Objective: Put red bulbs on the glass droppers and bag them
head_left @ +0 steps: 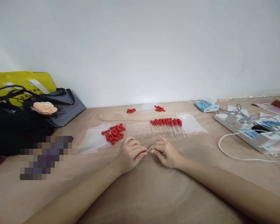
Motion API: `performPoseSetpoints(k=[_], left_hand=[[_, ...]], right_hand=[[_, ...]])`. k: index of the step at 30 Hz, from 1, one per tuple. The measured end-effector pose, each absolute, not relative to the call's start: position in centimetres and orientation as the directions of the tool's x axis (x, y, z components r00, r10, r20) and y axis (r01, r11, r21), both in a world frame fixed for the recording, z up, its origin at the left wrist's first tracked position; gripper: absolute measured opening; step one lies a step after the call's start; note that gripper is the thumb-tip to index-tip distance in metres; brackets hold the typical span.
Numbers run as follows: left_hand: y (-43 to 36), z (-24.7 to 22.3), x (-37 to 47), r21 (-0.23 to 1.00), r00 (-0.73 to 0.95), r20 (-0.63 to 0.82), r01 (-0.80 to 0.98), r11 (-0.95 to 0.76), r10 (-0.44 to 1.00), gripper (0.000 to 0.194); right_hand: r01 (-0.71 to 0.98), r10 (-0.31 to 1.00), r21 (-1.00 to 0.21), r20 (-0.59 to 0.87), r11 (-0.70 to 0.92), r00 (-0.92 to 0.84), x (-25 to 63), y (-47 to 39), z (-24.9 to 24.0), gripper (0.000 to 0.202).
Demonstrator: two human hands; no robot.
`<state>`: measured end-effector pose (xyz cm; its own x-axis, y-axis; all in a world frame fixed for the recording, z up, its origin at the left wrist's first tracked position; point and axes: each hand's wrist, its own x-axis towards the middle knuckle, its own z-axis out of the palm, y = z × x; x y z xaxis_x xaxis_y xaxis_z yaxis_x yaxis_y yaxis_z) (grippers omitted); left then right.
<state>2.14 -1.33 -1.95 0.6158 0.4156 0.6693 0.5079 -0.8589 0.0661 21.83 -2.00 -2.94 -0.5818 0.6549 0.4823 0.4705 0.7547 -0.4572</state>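
Note:
My left hand (133, 154) pinches a red rubber dropper bulb (143, 151), mostly hidden by the fingers. Facing it, my right hand (165, 153) grips a thin clear dropper tube (147, 151), whose end meets the bulb. How deep the tube sits cannot be seen. Beyond my left hand lies a pile of loose red bulbs (114, 134) on clear plastic bags (93, 140). A row of bare clear tubes (138, 129) lies in front of both hands. To its right, several droppers with red bulbs (168, 123) are lined up side by side.
More red bulbs (160, 108) and small tubes lie near the wall. Another clear bag (191, 123) is right of the droppers. A white power strip (249, 133) with cables and a blue box (205, 106) stand right. Bags, including a striped one (68, 109), fill the left side.

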Motion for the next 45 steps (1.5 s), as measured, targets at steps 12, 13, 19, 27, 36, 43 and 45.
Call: performPoseSetpoints(k=[12,13,19,27,36,43,45], left_hand=[[0.2,-1.9,-0.2,0.17,0.335,0.636,0.818,-0.549,0.696,0.02],[0.3,-1.9,-0.4,0.172,0.316,0.629,0.835,-0.523,0.711,0.017],[1.0,-1.0,-1.4,0.145,0.18,0.558,0.94,-0.308,0.81,0.026],[1.2,0.5,-2.7,0.087,0.103,0.368,0.986,-0.145,0.924,0.057],[2.2,1.8,-3.9,-0.056,0.23,0.199,0.973,-0.223,0.953,0.019],[2.0,0.8,-3.6,-0.148,0.264,0.279,0.962,-0.23,0.923,0.011],[2.0,0.8,-3.6,-0.159,0.279,0.287,0.957,-0.242,0.916,0.01]], right_hand=[[0.815,0.938,-0.468,0.231,0.341,-0.26,23.5,3.0,-0.1,0.02],[0.85,0.958,-0.457,0.225,0.263,-0.175,23.7,3.8,-0.1,0.02],[0.913,0.98,-0.402,0.199,0.075,0.007,23.8,7.1,-1.0,0.016],[0.925,0.979,-0.38,0.183,-0.015,0.091,23.1,6.9,-0.9,0.028],[0.883,0.955,-0.366,0.139,0.296,-0.262,14.5,2.8,-0.2,0.024],[0.89,0.966,-0.377,0.077,0.257,-0.246,10.8,2.6,-0.2,0.031],[0.891,0.968,-0.383,0.056,0.246,-0.243,10.7,2.6,-0.1,0.027]])
